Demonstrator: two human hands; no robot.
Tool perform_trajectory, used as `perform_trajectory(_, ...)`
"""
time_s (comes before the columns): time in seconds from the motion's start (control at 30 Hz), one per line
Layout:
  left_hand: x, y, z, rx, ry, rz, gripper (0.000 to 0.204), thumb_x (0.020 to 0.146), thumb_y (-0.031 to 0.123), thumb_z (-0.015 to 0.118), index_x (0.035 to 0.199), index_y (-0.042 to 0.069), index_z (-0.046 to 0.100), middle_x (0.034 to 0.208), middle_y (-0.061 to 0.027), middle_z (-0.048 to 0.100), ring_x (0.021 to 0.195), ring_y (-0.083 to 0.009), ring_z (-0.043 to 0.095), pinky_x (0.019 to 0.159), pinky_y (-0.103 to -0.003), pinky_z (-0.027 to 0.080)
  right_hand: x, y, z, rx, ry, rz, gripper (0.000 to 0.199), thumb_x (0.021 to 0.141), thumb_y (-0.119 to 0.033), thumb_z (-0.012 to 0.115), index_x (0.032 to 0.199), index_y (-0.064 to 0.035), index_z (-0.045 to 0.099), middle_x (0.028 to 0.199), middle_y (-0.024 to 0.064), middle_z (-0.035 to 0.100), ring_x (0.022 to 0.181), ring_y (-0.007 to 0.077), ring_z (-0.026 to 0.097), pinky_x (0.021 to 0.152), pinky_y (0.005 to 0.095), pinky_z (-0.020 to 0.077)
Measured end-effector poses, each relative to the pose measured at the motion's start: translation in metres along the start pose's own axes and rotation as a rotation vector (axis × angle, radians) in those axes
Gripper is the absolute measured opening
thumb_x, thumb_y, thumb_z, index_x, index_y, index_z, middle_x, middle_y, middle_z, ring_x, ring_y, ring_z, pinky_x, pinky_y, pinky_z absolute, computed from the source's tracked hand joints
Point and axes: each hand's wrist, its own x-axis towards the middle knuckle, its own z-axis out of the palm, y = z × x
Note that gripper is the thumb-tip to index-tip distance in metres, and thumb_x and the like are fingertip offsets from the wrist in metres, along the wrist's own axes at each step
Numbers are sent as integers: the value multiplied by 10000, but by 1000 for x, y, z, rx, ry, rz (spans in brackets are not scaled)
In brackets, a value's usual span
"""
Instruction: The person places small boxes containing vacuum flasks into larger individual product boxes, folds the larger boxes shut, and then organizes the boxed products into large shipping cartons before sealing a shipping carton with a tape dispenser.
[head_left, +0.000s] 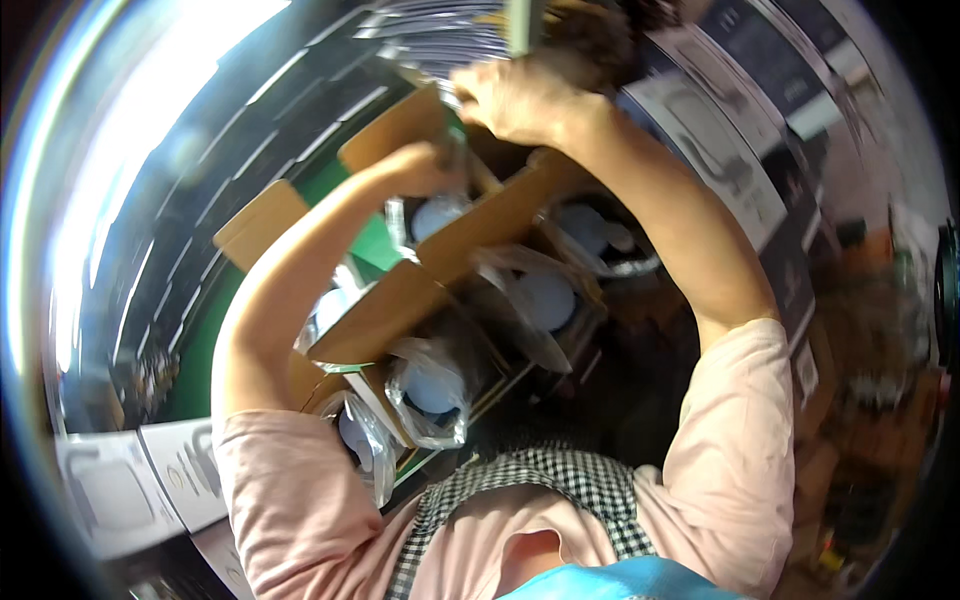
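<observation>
Both my arms reach forward over open brown cardboard boxes. My right hand is at the far end of the boxes, its fingers curled down at a spot in front of a stack of thin flat sheets; what they grip is hidden. My left hand is close by, over a box flap, and smeared by motion. Just below it, a pale rounded item in clear plastic sits in a box. More such bagged items, one pale and rounded, another, stand in the nearer boxes.
A green surface lies under the boxes. Printed cartons with product pictures are stacked at the right; more white cartons stand at the lower left. Farther right is a cluttered brown area.
</observation>
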Motion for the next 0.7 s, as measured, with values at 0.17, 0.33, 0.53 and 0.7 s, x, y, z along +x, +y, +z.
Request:
perform_trajectory(0.17,-45,97,-31,-418,-276,4,525,995,486,396,1355,118,499,937,-65,640,698,-138,543,719,-362,492,-217,-33,-67,460,815,104,66,874,-59,637,926,-25,615,812,74,669,643,154,656,564,291,521)
perform_trajectory(0.33,-77,101,-18,-198,-138,-168,480,988,302,482,1406,72,431,1111,-5,576,896,-96,581,788,-267,466,-398,-105,93,557,862,715,66,856,-69,664,891,-13,657,749,103,655,597,190,647,539,300,486)
perform_trajectory(0.53,-71,189,32,-261,315,232,448,979,275,512,1369,59,469,1171,-11,535,1049,-136,495,869,-293,388,-594,-164,227,510,268,1255,166,894,-218,598,936,-68,656,853,145,679,780,329,658,667,439,509)
perform_trajectory(0.7,-84,332,120,-244,-11,365,473,976,282,521,1395,77,443,1327,-36,460,1221,-182,404,1024,-349,304,-728,-165,272,562,178,1548,169,872,-212,600,953,-69,639,926,160,669,895,353,636,723,476,497)
